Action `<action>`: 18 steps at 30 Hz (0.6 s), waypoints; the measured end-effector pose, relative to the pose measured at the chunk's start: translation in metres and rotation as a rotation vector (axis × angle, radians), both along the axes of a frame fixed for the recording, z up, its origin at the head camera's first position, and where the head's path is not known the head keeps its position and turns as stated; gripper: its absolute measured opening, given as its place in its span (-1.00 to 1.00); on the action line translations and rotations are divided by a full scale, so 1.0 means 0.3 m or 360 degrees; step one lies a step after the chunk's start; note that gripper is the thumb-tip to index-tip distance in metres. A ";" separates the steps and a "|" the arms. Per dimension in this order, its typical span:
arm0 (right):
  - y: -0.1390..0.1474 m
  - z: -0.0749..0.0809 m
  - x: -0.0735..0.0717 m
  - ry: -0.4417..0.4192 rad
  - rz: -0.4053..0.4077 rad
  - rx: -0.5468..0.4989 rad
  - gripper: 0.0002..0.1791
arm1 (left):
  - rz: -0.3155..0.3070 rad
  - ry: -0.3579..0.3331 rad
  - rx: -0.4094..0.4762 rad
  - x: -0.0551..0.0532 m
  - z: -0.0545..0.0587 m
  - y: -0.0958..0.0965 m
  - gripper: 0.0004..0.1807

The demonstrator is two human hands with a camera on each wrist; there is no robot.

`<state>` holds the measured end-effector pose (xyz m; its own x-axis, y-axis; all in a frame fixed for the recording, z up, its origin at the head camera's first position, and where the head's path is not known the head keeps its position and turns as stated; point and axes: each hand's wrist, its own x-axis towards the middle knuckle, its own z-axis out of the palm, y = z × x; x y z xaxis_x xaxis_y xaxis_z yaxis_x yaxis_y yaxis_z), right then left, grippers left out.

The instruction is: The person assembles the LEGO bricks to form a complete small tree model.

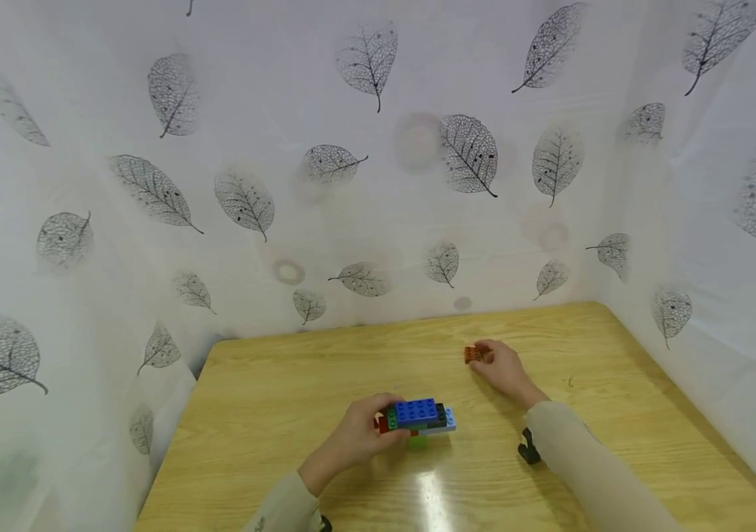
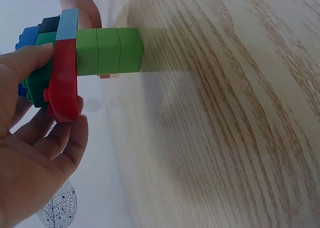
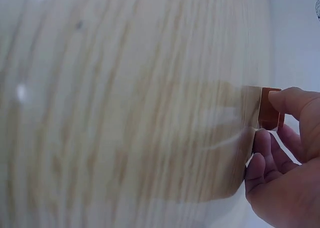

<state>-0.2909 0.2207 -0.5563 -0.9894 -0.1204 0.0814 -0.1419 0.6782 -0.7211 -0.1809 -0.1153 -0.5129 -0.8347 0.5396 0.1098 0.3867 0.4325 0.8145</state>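
My left hand point(image 1: 356, 434) grips a built-up stack of toy building bricks point(image 1: 416, 411) just in front of the table's middle. A blue brick with studs forms its top, above green, black, red and light blue bricks. From the left wrist view, a column of light green bricks point(image 2: 107, 51) juts from the underside down to the table, beside a red sloped brick point(image 2: 64, 80). Farther back and to the right, my right hand point(image 1: 505, 372) pinches a small orange-brown brick point(image 1: 472, 355) between thumb and fingers. That brick point(image 3: 270, 109) stands on the tabletop in the right wrist view.
The wooden table point(image 1: 271, 428) has a light, glossy grain. A pale curtain point(image 1: 378, 222) printed with dark leaves hangs around its back and sides. A black clip-like piece point(image 1: 528, 447) sits at the right sleeve.
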 end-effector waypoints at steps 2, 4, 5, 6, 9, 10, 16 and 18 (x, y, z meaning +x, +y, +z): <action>0.001 0.000 -0.001 0.0006 -0.0007 -0.0006 -0.48 | -0.0001 0.0001 0.0001 0.000 0.001 0.001 -0.53; 0.001 -0.001 -0.001 0.0006 -0.0015 -0.0013 -0.53 | 0.0003 -0.0001 0.0000 -0.001 0.002 0.001 -0.54; 0.001 -0.001 -0.001 0.0009 -0.0017 -0.0016 -0.55 | 0.0005 -0.0005 -0.0002 0.000 0.003 0.001 -0.54; 0.002 -0.001 -0.001 -0.0001 -0.0020 -0.0024 -0.57 | 0.0006 -0.0007 -0.0001 -0.001 0.004 0.002 -0.54; 0.000 0.005 0.003 -0.0048 -0.0024 -0.0045 -0.62 | 0.0009 -0.0016 -0.0007 -0.001 0.005 0.002 -0.54; -0.002 0.009 0.005 -0.0067 -0.0023 -0.0057 -0.62 | 0.0010 -0.0017 -0.0009 -0.001 0.005 0.002 -0.54; -0.020 0.048 0.024 -0.0117 0.0057 -0.0110 -0.63 | 0.0018 -0.0047 0.0003 -0.005 0.002 0.000 -0.54; -0.030 0.065 0.035 -0.0099 0.0116 -0.0119 -0.62 | 0.0022 -0.0068 0.0007 -0.005 0.004 -0.001 -0.53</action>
<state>-0.2803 0.2118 -0.5368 -0.9816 -0.1884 0.0318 -0.1426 0.6117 -0.7782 -0.1823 -0.1155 -0.5118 -0.8459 0.5278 0.0764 0.3457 0.4336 0.8322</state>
